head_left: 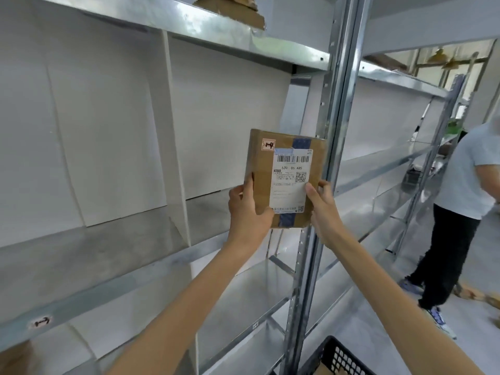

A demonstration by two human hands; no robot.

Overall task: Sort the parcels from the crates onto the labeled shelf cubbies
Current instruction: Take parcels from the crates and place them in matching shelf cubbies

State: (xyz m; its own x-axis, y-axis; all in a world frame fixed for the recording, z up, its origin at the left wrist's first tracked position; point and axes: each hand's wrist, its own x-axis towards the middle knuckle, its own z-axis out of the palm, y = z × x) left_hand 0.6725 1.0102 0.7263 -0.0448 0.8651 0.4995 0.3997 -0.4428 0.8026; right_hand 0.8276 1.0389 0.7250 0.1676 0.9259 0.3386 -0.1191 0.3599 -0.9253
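Parcel (pixel 284 180) is held upright in mid-air, printed side toward me, in front of the shelf's steel upright (pixel 328 109). Left hand (pixel 249 212) grips the lower left edge, thumb laid across the front. Right hand (pixel 324 209) grips the lower right edge, thumb on the shipping label (pixel 292 163). The upright stands directly behind the parcel, between two bays. A white divider (pixel 176 131) splits the left bay into cubbies. Marked sticker (pixel 42 322) on the shelf lip, lower left. Black crate (pixel 335 358) at the bottom edge. I note a second person (pixel 460 185) standing in the aisle, right.

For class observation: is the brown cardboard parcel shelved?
Out: left hand and right hand hold the brown cardboard parcel before the metal shelves.
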